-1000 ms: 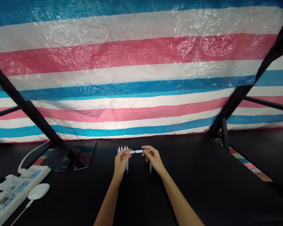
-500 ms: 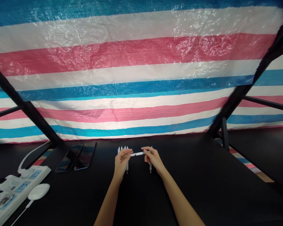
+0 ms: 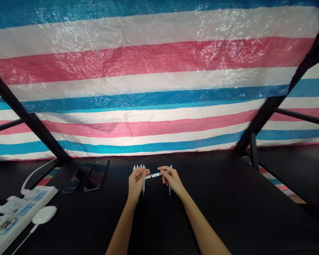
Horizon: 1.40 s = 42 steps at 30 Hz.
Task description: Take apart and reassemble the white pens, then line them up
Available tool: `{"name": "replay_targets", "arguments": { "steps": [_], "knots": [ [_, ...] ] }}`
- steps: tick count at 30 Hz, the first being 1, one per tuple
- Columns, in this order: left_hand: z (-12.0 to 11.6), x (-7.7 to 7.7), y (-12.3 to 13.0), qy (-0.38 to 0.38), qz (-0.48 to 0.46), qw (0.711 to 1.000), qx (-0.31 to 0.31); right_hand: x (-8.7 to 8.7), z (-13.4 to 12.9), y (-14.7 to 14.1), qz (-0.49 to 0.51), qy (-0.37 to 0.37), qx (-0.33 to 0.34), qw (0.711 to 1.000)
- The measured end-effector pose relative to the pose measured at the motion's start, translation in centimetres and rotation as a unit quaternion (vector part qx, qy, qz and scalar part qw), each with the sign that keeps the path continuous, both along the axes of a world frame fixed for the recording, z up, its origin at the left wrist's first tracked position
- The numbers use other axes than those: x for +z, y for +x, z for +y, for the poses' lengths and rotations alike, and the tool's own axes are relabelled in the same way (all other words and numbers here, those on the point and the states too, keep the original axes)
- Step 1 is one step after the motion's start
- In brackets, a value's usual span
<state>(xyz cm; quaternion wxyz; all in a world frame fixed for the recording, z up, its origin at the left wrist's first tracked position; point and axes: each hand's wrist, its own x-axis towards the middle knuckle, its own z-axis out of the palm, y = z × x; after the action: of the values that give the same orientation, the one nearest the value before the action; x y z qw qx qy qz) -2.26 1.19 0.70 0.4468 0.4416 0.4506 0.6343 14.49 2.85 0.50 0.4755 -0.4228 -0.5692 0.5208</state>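
One white pen (image 3: 154, 175) is held crosswise between the two hands, above the black table (image 3: 218, 198) and near its far edge. Its long axis runs almost left to right and is slightly tilted, the left end being lower in the view than the right end. Which end carries the tip cannot be determined. The left hand (image 3: 136, 182) is closed in a pinch on the left end of the pen, and the right hand (image 3: 172, 180) grasps the right end between fingertips and thumb.

Four more pens are counted on the table. A group of three pens (image 3: 138, 168) is partly covered by the left hand, and a single pen (image 3: 170, 187) lies under the right hand. Their long axes run front to back, with the visible tips pointing toward the near edge.

Two smartphones (image 3: 86, 176) lie side by side, left of the hands. A white power strip (image 3: 23, 212) with blue sockets is placed at the near left corner, touching a rounded white device (image 3: 44, 214). A striped tarpaulin (image 3: 159, 88) hangs beyond the far edge, crossed by black struts (image 3: 276, 99).
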Motion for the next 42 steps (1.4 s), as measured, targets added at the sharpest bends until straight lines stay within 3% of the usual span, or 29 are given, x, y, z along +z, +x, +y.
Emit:
{"name": "replay_targets", "arguments": {
  "steps": [12, 17, 26, 33, 42],
  "knots": [
    [0.1, -0.2, -0.2, -0.053, -0.019, 0.998, 0.008, 0.1, -0.4, 0.0, -0.01, 0.059, -0.013, 0.998],
    [0.1, -0.3, -0.2, -0.011, 0.006, 1.0, 0.011, 0.0, -0.1, 0.0, 0.0, 0.034, -0.019, 0.999],
    [0.0, -0.2, 0.1, 0.017, 0.032, 0.999, -0.041, -0.3, 0.4, 0.3, 0.011, -0.028, -0.034, 0.999],
    [0.3, -0.4, -0.1, -0.038, 0.011, 0.999, 0.029, 0.1, -0.1, 0.2, -0.007, 0.042, -0.037, 0.998],
    [0.3, -0.5, -0.4, -0.048, 0.023, 0.998, 0.031, 0.1, -0.8, 0.1, -0.124, 0.121, -0.016, 0.985]
  ]
}}
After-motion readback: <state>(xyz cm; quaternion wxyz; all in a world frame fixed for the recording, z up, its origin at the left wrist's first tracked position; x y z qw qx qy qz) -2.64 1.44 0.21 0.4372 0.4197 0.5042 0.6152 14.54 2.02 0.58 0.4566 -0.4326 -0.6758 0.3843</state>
